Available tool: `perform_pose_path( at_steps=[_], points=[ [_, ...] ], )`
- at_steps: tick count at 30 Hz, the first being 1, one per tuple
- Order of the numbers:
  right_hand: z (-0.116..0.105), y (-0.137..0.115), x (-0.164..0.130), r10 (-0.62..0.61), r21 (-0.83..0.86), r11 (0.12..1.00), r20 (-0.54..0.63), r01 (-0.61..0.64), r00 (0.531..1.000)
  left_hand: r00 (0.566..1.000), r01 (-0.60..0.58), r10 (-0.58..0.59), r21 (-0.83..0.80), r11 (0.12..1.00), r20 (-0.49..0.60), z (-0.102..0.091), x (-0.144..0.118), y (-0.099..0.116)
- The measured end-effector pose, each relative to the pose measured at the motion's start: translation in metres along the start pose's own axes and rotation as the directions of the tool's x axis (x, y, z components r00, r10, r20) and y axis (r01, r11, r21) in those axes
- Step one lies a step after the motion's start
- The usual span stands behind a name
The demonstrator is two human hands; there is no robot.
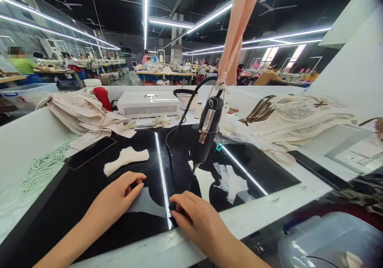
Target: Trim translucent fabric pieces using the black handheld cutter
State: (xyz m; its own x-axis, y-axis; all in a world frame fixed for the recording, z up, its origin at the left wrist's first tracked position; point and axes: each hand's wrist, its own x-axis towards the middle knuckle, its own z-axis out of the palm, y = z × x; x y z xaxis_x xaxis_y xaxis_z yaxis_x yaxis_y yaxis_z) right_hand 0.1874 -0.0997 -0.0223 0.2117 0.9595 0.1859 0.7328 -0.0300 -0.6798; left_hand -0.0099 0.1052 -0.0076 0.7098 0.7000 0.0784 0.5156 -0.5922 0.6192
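My left hand hovers over the black work mat with fingers curled in and thumb near the index finger. Close to its thumb lies a translucent curved sheet. My right hand is at the mat's front edge, its fingers bent in a pinch; a small dark bit shows at the tips, too unclear to name. A black handheld electric tool hangs nose-down from a peach cloth strip, its tip near a cream cut piece. A stack of cream cut pieces lies beyond my left hand.
Translucent scraps and a small teal clip lie right of the tool. A phone, green cord and cream fabric are on the left. Behind stands a white vented box; more fabric is at right.
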Motion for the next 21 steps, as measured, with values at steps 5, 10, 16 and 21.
perform_pose_path(
  at_steps=[5, 10, 16, 21],
  points=[
    [-0.038, 0.03, -0.044, 0.041, -0.072, 0.996, -0.16, -0.053, 0.986, 0.998, -0.026, 0.028, 0.035, 0.999, -0.055, 0.004, -0.002, -0.022],
    [-0.08, 0.07, -0.071, 0.174, -0.197, 0.94, -0.426, -0.278, 0.888, 0.992, -0.078, 0.081, 0.037, 0.996, -0.096, 0.006, -0.001, -0.03],
    [-0.085, 0.091, -0.054, 0.151, -0.279, 0.905, -0.493, -0.32, 0.857, 0.982, -0.145, 0.153, 0.07, 0.987, -0.112, 0.005, -0.002, -0.016],
    [-0.074, 0.096, -0.034, 0.087, -0.323, 0.906, -0.49, -0.273, 0.867, 0.98, -0.163, 0.172, 0.094, 0.982, -0.095, 0.006, -0.009, -0.007]
  ],
)
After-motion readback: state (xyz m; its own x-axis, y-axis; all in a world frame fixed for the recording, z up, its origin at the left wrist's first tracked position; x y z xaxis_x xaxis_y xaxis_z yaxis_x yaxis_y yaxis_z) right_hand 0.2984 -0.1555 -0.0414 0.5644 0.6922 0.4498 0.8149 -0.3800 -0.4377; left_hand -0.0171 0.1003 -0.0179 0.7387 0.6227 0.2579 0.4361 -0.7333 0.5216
